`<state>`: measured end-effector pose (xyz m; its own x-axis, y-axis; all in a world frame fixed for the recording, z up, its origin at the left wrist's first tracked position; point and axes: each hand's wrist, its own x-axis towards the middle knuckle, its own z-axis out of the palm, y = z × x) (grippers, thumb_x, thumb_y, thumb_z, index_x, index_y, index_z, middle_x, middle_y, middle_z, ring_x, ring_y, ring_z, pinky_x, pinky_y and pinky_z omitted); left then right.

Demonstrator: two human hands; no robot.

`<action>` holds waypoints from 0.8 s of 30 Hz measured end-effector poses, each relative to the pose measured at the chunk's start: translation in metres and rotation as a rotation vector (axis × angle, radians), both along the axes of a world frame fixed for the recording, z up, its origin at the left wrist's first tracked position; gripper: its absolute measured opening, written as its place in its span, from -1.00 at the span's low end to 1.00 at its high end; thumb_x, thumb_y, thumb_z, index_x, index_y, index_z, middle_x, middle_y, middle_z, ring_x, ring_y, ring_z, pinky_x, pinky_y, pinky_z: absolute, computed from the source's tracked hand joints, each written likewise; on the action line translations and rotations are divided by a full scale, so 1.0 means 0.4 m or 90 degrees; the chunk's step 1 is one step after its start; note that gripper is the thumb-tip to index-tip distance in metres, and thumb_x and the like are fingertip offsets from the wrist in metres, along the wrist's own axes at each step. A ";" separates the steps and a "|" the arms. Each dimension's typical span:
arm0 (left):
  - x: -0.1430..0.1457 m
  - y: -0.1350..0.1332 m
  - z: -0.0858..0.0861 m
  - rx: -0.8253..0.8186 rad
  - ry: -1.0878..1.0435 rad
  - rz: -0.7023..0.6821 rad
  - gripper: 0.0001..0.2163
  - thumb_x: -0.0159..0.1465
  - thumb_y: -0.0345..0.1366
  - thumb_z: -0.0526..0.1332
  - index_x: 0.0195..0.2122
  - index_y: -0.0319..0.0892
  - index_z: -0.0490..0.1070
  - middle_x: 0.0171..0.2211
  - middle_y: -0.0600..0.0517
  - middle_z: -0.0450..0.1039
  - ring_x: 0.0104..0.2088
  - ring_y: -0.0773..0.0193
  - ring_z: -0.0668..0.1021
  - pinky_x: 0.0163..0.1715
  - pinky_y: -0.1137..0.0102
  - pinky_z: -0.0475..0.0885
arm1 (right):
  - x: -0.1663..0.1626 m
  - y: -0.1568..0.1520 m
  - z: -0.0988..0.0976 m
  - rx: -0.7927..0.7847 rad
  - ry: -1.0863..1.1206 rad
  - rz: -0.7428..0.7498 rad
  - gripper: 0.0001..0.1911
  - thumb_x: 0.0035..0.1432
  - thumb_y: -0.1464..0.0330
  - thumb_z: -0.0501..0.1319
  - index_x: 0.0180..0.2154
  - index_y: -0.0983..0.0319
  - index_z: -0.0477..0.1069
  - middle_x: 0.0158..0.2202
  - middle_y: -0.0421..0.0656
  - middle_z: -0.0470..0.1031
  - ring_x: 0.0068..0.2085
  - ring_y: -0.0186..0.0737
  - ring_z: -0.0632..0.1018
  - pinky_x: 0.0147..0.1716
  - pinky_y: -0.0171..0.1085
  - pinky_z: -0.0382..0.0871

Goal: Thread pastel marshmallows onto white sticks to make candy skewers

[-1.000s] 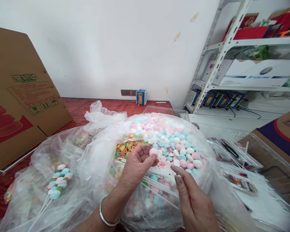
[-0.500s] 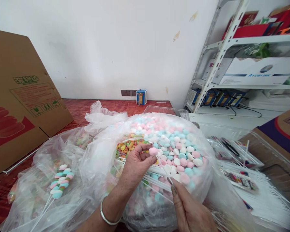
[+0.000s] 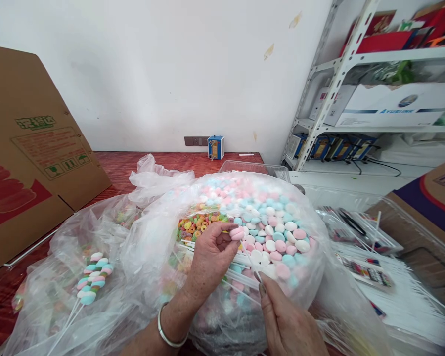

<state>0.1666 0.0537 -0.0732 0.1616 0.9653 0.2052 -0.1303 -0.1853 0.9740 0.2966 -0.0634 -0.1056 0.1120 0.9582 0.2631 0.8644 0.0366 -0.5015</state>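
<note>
Slightly turned now, the pink marshmallow (image 3: 237,233) left fingers (image 3: 230,251) pinch meets a stick (image 3: 248,255) right fingers (image 3: 267,307) pinch, tip unclear.

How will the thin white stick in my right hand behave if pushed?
The stick probably feels light, being so thin. It looks straight beyond your right hand, so likely fairly stiff, though its slimness might let it bend.

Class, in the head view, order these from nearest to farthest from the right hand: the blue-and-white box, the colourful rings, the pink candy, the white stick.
1. White stick: held in the right hand.
2. Pink candy: at the left hand's fingertips.
3. Colourful rings: farther left, beyond the left hand.
4. Blue-and-white box: at the back, near the wall.
</note>
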 end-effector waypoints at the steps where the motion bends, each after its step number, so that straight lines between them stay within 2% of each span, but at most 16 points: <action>1: 0.001 -0.001 -0.001 0.017 0.006 0.004 -0.82 0.15 -0.40 0.32 -0.20 -0.21 0.50 -0.19 -0.08 0.59 -0.20 0.21 0.66 -0.17 0.38 0.57 | -0.004 0.001 -0.001 -0.002 0.011 0.000 -0.48 0.44 0.28 -0.21 0.07 0.23 0.46 -0.29 -0.01 0.67 -0.33 -0.06 0.68 -0.41 -0.29 0.51; 10: 0.004 -0.013 -0.020 0.103 0.052 0.018 -0.83 0.21 -0.43 0.27 -0.17 -0.16 0.54 -0.22 -0.04 0.54 -0.21 0.26 0.63 -0.19 0.39 0.57 | -0.017 0.008 -0.007 -0.009 0.022 -0.009 -0.47 0.40 0.30 -0.19 0.09 0.25 0.47 -0.27 0.02 0.67 -0.28 -0.05 0.69 -0.35 -0.27 0.53; 12: 0.005 -0.016 -0.023 0.094 0.037 0.008 -0.83 0.20 -0.45 0.27 -0.17 -0.17 0.54 -0.21 -0.04 0.54 -0.22 0.26 0.62 -0.19 0.39 0.56 | -0.003 0.010 -0.007 -0.029 0.016 0.025 -0.47 0.41 0.28 -0.18 0.11 0.27 0.46 -0.30 0.00 0.67 -0.30 -0.07 0.69 -0.36 -0.30 0.53; 15: 0.006 -0.014 -0.024 0.065 0.008 -0.030 -0.81 0.18 -0.48 0.26 -0.18 -0.18 0.52 -0.22 -0.03 0.53 -0.23 0.28 0.62 -0.21 0.41 0.55 | 0.023 0.014 -0.009 -0.058 0.008 0.090 -0.48 0.41 0.30 -0.16 0.20 0.27 0.38 -0.23 -0.01 0.67 -0.30 -0.13 0.69 -0.39 -0.34 0.52; 17: 0.005 -0.011 -0.024 0.051 -0.004 -0.055 -0.80 0.17 -0.51 0.25 -0.19 -0.18 0.50 -0.23 -0.02 0.53 -0.24 0.30 0.61 -0.21 0.43 0.54 | 0.033 0.017 -0.013 -0.069 0.004 0.109 -0.48 0.41 0.32 -0.16 0.24 0.28 0.32 -0.18 -0.01 0.66 -0.30 -0.14 0.69 -0.40 -0.35 0.52; 19: 0.004 -0.009 -0.025 0.040 -0.004 -0.070 -0.80 0.17 -0.52 0.23 -0.19 -0.18 0.49 -0.23 -0.02 0.53 -0.24 0.30 0.61 -0.20 0.43 0.52 | 0.033 0.020 -0.018 -0.071 0.004 0.115 -0.49 0.42 0.32 -0.16 0.24 0.27 0.31 -0.22 -0.02 0.67 -0.32 -0.14 0.68 -0.40 -0.34 0.52; 21: 0.005 -0.014 -0.024 0.037 0.010 -0.078 -0.80 0.17 -0.53 0.22 -0.21 -0.18 0.47 -0.24 -0.02 0.53 -0.24 0.30 0.60 -0.20 0.44 0.51 | 0.023 0.022 -0.022 -0.056 0.003 0.108 -0.51 0.42 0.31 -0.15 0.21 0.26 0.34 -0.30 -0.05 0.67 -0.36 -0.14 0.68 -0.41 -0.34 0.52; 24: 0.004 -0.037 -0.017 0.066 0.076 -0.077 -0.81 0.17 -0.53 0.19 -0.23 -0.17 0.47 -0.28 0.01 0.52 -0.27 0.30 0.59 -0.24 0.46 0.50 | -0.001 0.031 -0.016 -0.014 -0.014 0.044 -0.53 0.42 0.33 -0.17 0.14 0.23 0.39 -0.37 -0.08 0.66 -0.42 -0.13 0.66 -0.45 -0.32 0.49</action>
<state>0.1681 0.0389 -0.0799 0.3048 0.9119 0.2748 -0.0423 -0.2753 0.9604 0.2961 -0.0511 -0.1118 0.0394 0.9692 0.2430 0.8707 0.0860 -0.4843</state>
